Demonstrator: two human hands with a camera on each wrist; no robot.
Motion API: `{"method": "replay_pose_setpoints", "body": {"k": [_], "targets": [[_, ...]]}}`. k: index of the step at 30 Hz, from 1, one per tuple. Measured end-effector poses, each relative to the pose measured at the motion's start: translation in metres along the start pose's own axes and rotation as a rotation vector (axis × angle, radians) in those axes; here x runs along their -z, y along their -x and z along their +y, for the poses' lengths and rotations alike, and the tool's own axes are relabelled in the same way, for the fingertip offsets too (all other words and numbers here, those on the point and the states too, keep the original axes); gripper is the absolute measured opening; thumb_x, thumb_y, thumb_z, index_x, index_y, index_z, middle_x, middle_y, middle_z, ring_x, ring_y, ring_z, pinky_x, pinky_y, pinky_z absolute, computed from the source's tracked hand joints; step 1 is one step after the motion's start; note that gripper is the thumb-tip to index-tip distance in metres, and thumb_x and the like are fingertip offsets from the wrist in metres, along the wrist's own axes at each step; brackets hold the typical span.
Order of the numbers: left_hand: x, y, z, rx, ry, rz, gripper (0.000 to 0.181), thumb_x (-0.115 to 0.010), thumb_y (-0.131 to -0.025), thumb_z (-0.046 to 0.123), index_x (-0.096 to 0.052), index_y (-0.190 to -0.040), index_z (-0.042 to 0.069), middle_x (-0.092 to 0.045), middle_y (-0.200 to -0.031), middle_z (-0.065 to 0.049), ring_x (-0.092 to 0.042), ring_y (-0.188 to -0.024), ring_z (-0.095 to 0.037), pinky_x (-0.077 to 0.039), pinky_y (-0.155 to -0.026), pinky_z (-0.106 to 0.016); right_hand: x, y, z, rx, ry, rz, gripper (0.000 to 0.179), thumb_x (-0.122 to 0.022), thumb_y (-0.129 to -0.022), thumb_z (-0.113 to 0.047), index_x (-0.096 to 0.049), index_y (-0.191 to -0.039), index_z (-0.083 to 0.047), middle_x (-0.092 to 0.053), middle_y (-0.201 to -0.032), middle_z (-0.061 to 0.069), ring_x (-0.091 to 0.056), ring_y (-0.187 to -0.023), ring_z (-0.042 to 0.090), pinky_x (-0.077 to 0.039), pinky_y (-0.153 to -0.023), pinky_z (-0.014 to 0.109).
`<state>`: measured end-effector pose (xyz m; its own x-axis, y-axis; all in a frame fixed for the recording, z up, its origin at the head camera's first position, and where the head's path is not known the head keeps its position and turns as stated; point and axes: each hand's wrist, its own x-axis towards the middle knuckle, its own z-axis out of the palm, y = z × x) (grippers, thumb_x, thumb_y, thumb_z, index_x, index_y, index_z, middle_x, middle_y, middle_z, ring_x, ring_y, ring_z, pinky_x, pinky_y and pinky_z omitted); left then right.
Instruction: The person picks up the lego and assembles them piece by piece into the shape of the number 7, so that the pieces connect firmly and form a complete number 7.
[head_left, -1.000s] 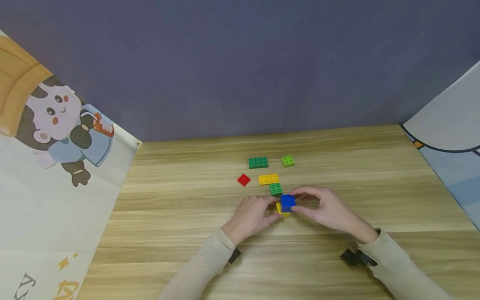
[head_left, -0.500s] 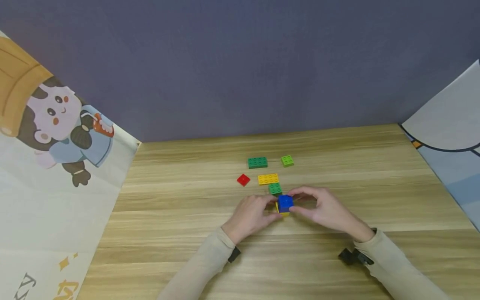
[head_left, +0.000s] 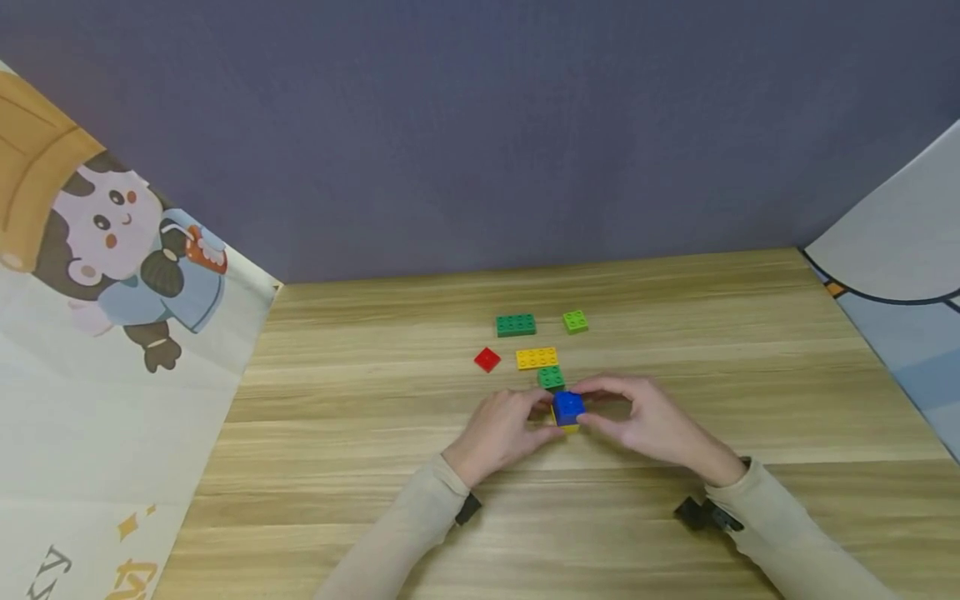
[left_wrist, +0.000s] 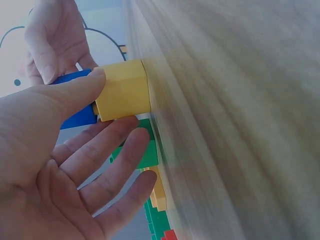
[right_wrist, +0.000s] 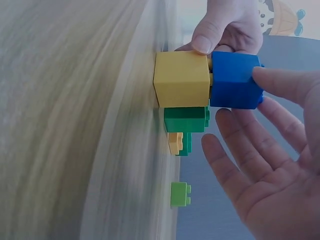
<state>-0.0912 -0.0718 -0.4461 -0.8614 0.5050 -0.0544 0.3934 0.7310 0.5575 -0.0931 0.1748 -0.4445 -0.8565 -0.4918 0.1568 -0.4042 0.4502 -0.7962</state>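
My left hand [head_left: 501, 432] pinches a yellow toy building brick [right_wrist: 181, 82] that stands on the wooden table. Thumb and fingertips of my right hand [head_left: 651, 421] hold a blue building brick [head_left: 567, 408] directly above the yellow one. The right wrist view shows the two lined up, with the yellow studs visible in a narrow gap between them. Just behind them lies a green brick [head_left: 551, 377] with its studs up. From above, the blue brick covers most of the yellow one.
Farther back lie a flat yellow brick [head_left: 537, 358], a red piece [head_left: 487, 360], a dark green brick [head_left: 516, 325] and a small lime brick [head_left: 575, 322]. A dark partition [head_left: 525, 150] rises at the table's far edge.
My right hand has shifted slightly left with the blue brick, bringing it squarely over the yellow brick. The left hand stays in place on the yellow brick.
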Motion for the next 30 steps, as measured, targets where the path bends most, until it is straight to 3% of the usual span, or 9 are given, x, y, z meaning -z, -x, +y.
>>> {"method": "replay_pose_setpoints", "body": {"k": [9,16,19,22,26,30], "targets": [[-0.0003,0.0008,0.0003,-0.009,0.012,-0.006,0.045,-0.078,-0.099,0.04,-0.072,-0.133,0.012,-0.081,-0.118,-0.003,-0.077,-0.105,-0.014,-0.061,-0.089,-0.028,-0.0023,0.0011,0.0006,0.086,0.06,0.033,0.036,-0.087,-0.089,-0.01,-0.078,-0.123,-0.017,-0.079,-0.124,0.0,-0.076,-0.11,0.019,-0.063,-0.096,0.037],[0.0001,0.0007,-0.0029,-0.021,0.026,-0.021,0.043,-0.078,-0.098,0.04,-0.073,-0.131,0.012,-0.082,-0.116,-0.003,-0.078,-0.103,-0.012,-0.061,-0.088,-0.027,-0.0031,0.0001,0.003,0.186,0.102,0.06,0.033,-0.087,-0.087,-0.006,-0.08,-0.118,-0.015,-0.08,-0.12,0.004,-0.077,-0.095,0.013,-0.065,-0.082,0.034],[-0.0001,0.0003,-0.0038,-0.033,0.026,-0.027,0.043,-0.079,-0.098,0.039,-0.073,-0.13,0.011,-0.082,-0.116,-0.003,-0.078,-0.102,-0.012,-0.062,-0.087,-0.026,-0.0037,0.0007,0.0033,0.209,0.115,0.065,0.033,-0.088,-0.086,-0.005,-0.08,-0.116,-0.014,-0.081,-0.117,0.006,-0.069,-0.077,0.006,-0.061,-0.066,0.027],[-0.0004,-0.0006,-0.0043,-0.046,0.026,-0.024,0.041,-0.08,-0.098,0.037,-0.074,-0.129,0.011,-0.082,-0.115,-0.003,-0.078,-0.1,-0.011,-0.061,-0.086,-0.025,-0.0052,0.0014,0.0038,0.221,0.128,0.065,0.033,-0.088,-0.086,-0.006,-0.079,-0.117,-0.013,-0.081,-0.115,0.008,-0.053,-0.063,-0.002,-0.05,-0.052,0.021],[0.0001,-0.0018,-0.0043,-0.05,0.021,-0.022,0.04,-0.08,-0.097,0.036,-0.074,-0.128,0.011,-0.082,-0.113,-0.002,-0.077,-0.098,-0.01,-0.061,-0.085,-0.024,-0.0065,0.0015,0.0041,0.229,0.143,0.066,0.032,-0.087,-0.088,-0.008,-0.078,-0.118,-0.013,-0.081,-0.116,0.009,-0.042,-0.056,-0.006,-0.042,-0.047,0.018],[0.0002,-0.002,-0.0033,-0.051,0.015,-0.022,0.04,-0.08,-0.097,0.036,-0.074,-0.128,0.011,-0.082,-0.112,-0.002,-0.077,-0.098,-0.01,-0.061,-0.084,-0.024,-0.0061,0.0012,0.0063,0.236,0.144,0.07,0.033,-0.087,-0.087,-0.007,-0.078,-0.118,-0.012,-0.081,-0.116,0.011,-0.04,-0.055,-0.006,-0.041,-0.046,0.017]]}}
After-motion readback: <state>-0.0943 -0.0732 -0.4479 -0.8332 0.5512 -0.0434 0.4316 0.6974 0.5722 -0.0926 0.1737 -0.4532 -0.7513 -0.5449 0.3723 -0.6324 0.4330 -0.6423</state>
